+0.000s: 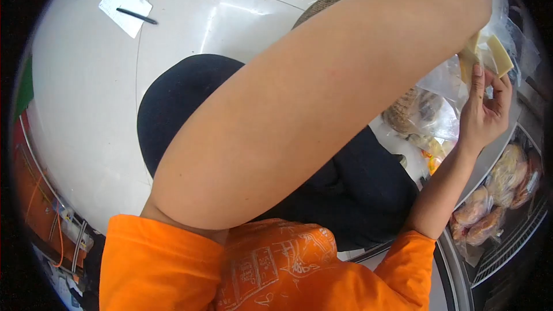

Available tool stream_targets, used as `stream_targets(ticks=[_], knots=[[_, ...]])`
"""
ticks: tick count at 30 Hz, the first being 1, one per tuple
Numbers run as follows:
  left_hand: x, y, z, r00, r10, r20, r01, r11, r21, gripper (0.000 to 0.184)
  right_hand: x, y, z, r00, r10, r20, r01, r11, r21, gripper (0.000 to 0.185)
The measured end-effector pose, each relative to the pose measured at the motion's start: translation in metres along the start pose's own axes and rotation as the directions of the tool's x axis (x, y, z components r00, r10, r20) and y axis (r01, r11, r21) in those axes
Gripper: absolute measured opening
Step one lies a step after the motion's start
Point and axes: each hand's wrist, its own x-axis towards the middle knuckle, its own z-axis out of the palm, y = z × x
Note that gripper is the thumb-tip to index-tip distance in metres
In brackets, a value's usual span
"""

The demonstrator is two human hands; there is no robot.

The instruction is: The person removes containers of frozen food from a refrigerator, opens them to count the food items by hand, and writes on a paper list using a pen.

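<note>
My right hand (485, 116) is at the right, its thumb up and its fingers curled around a pale yellow flat piece (500, 56). I cannot tell what the piece is; it looks folded or doubled, and part of it is behind my left arm. Clear plastic (521, 43) lies around and behind it. My left arm (311, 103) crosses close to the camera from lower left to upper right, bending near the top edge. The left hand itself is outside the picture.
Wrapped food packs (489, 190) sit on a wire rack (512, 247) at lower right. Clear bags with brownish contents (412, 109) lie beside my dark-trousered legs (368, 190). Paper (124, 0) and a black pen (137, 16) are on the tiled floor (86, 109).
</note>
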Motion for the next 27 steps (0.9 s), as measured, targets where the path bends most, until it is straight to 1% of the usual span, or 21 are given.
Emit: stream_targets(ticks=[1, 3, 5, 7, 8, 10, 11, 12, 13, 14, 16, 17, 19, 20, 21, 22, 23, 24, 25, 26, 27], knots=[[0.000, 0.001, 0.001, 1.000, 0.005, -0.002, -0.005, 1.000, 0.000, 0.019, 0.000, -0.002, 0.002, 1.000, 0.008, -0.014, -0.008, 1.000, 0.023, 0.011], [-0.001, 0.003, 0.002, 1.000, 0.013, -0.006, -0.013, 1.000, 0.007, 0.018, 0.000, -0.004, -0.001, 1.000, 0.018, -0.012, -0.018, 1.000, -0.019, 0.011], [0.000, 0.003, 0.002, 0.999, -0.002, 0.038, 0.002, 1.000, 0.006, 0.018, 0.001, -0.004, 0.000, 0.999, 0.031, -0.014, -0.031, 0.999, -0.015, 0.011], [0.007, 0.002, -0.005, 0.988, -0.021, 0.155, 0.023, 1.000, -0.015, 0.019, 0.001, -0.004, 0.001, 0.999, 0.048, -0.025, -0.048, 0.999, 0.025, 0.010], [0.017, 0.001, -0.016, 0.962, -0.050, 0.269, 0.069, 0.996, -0.061, 0.019, 0.001, -0.003, 0.002, 0.999, 0.043, -0.010, -0.043, 0.999, 0.019, 0.010], [0.021, 0.003, -0.021, 0.934, -0.057, 0.352, 0.080, 0.996, -0.050, 0.021, 0.001, 0.000, -0.002, 0.999, 0.031, 0.011, -0.031, 1.000, -0.001, 0.011], [0.014, 0.003, -0.015, 0.946, -0.040, 0.323, 0.042, 0.999, 0.002, 0.022, -0.001, -0.002, -0.006, 0.998, 0.033, 0.063, -0.029, 0.998, -0.063, 0.014], [0.019, 0.012, -0.017, 0.928, -0.093, 0.362, 0.074, 0.995, 0.066, 0.023, 0.003, -0.007, -0.010, 0.978, -0.113, 0.177, 0.146, 0.971, -0.187, 0.018], [0.024, 0.021, -0.018, 0.905, -0.144, 0.399, 0.099, 0.986, 0.131, 0.025, 0.004, -0.016, -0.009, 0.965, -0.118, 0.234, 0.149, 0.981, -0.121, 0.017], [0.038, 0.040, -0.027, 0.827, -0.275, 0.490, 0.187, 0.957, 0.221, 0.027, 0.004, -0.024, -0.007, 0.949, -0.124, 0.291, 0.145, 0.988, -0.053, 0.017], [0.046, 0.043, -0.029, 0.844, -0.273, 0.462, 0.190, 0.957, 0.220, 0.032, 0.006, -0.032, -0.017, 0.933, -0.210, 0.292, 0.235, 0.970, -0.056, 0.016], [0.041, 0.015, -0.018, 0.929, -0.139, 0.343, 0.102, 0.987, 0.123, 0.035, 0.006, -0.034, -0.023, 0.923, -0.250, 0.293, 0.278, 0.959, -0.060, 0.015], [0.035, 0.004, -0.010, 0.989, -0.029, 0.148, 0.010, 0.992, 0.126, 0.044, 0.001, -0.024, -0.041, 0.985, -0.160, 0.068, 0.166, 0.982, -0.087, 0.015], [0.030, 0.012, -0.011, 0.995, -0.046, 0.089, 0.026, 0.977, 0.211, 0.050, -0.003, -0.015, -0.051, 0.993, -0.111, -0.044, 0.107, 0.990, -0.091, 0.015], [0.028, 0.004, -0.005, 1.000, -0.014, 0.024, 0.007, 0.958, 0.285, 0.060, -0.012, 0.000, -0.060, 0.979, 0.075, -0.189, -0.099, 0.988, -0.121, 0.027], [0.026, -0.003, 0.002, 0.999, 0.017, -0.042, -0.001, 0.933, 0.360, 0.069, -0.022, 0.016, -0.062, 0.921, 0.286, -0.266, -0.301, 0.953, -0.017, 0.033], [0.031, -0.038, 0.020, 0.990, 0.096, -0.106, -0.042, 0.905, 0.424, 0.082, -0.032, 0.034, -0.060, 0.815, 0.483, -0.320, -0.476, 0.873, 0.105, 0.040], [0.036, -0.034, 0.014, 0.996, -0.073, 0.052, 0.053, 0.948, 0.314, 0.111, -0.038, 0.045, -0.061, 0.672, 0.657, -0.341, -0.614, 0.752, 0.239, 0.047], [0.041, -0.029, 0.007, 0.949, -0.238, 0.207, 0.187, 0.953, 0.240, 0.142, -0.044, 0.042, -0.056, 0.573, 0.801, -0.173, -0.694, 0.587, 0.417, 0.055], [0.047, -0.027, 0.001, 0.921, -0.249, 0.301, 0.199, 0.962, 0.187, 0.140, -0.047, 0.035, -0.051, 0.469, 0.883, 0.031, -0.743, 0.375, 0.554, 0.063], [0.054, -0.032, -0.003, 0.883, -0.256, 0.394, 0.218, 0.966, 0.140, 0.138, -0.049, 0.030, -0.056, 0.491, 0.838, 0.238, -0.783, 0.304, 0.543, 0.067]])
